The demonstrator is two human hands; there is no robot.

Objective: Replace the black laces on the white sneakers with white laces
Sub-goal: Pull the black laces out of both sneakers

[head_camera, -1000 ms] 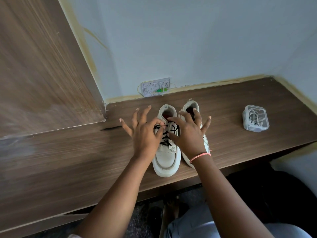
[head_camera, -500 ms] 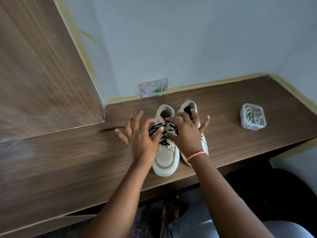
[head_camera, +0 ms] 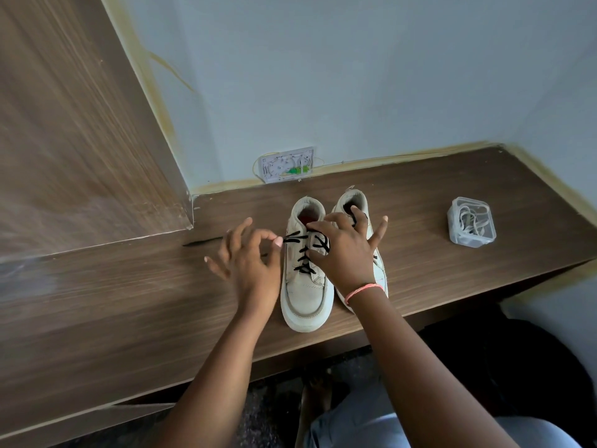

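A black lace (head_camera: 307, 250) crisscrosses the left white sneaker (head_camera: 307, 279), beside its pair (head_camera: 355, 205) on a wooden shelf (head_camera: 129, 302); the left hand (head_camera: 248, 266) pinches the lace's end between thumb and forefinger. The right hand (head_camera: 342, 253) rests spread-fingered over the laces, gripping nothing; a clear tub of white laces (head_camera: 471, 225) sits well apart.

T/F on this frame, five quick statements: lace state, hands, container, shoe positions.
1. The left sneaker still has black lace threaded. True.
2. The left hand pinches the black lace's end. True.
3. The clear container holds black laces. False: pale laces lie coiled inside.
4. The right hand rests on the container. False: it is on the sneakers; the container stands apart.
5. The right sneaker stands on the floor. False: both are on the wooden counter.
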